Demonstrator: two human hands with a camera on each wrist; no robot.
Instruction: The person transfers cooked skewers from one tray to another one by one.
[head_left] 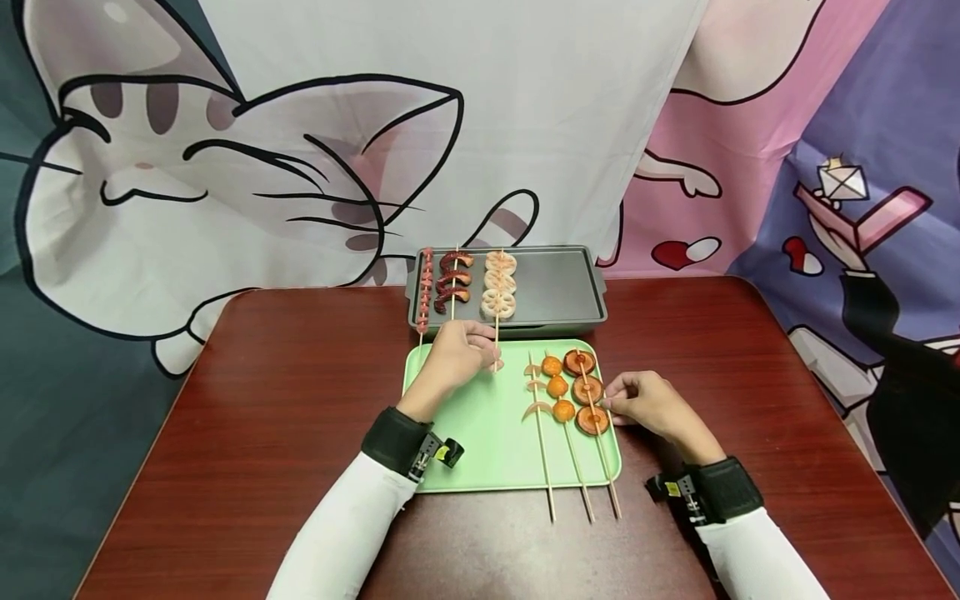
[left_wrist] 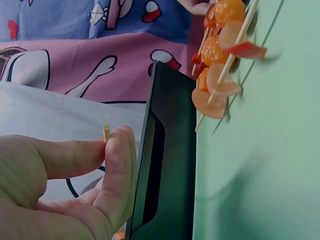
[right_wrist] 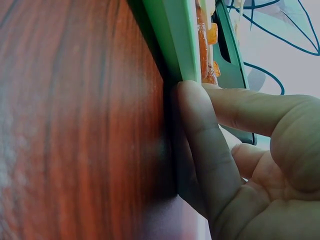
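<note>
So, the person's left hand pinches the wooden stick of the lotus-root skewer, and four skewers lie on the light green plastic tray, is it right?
Not quite: three skewers lie on the light green plastic tray, not four, as the head view shows. The left hand does pinch the lotus-root skewer's wooden stick.

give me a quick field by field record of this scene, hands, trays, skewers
left hand: pinches the stick end of the lotus root skewer
right hand: at the right edge of the green tray, fingertips by the sausage slice skewer
dark tray: behind the green one, holds three skewers at its left end
green tray load: three skewers, sticks overhanging its near edge
surface: reddish wooden table
backdrop: cartoon cat cloth
</note>
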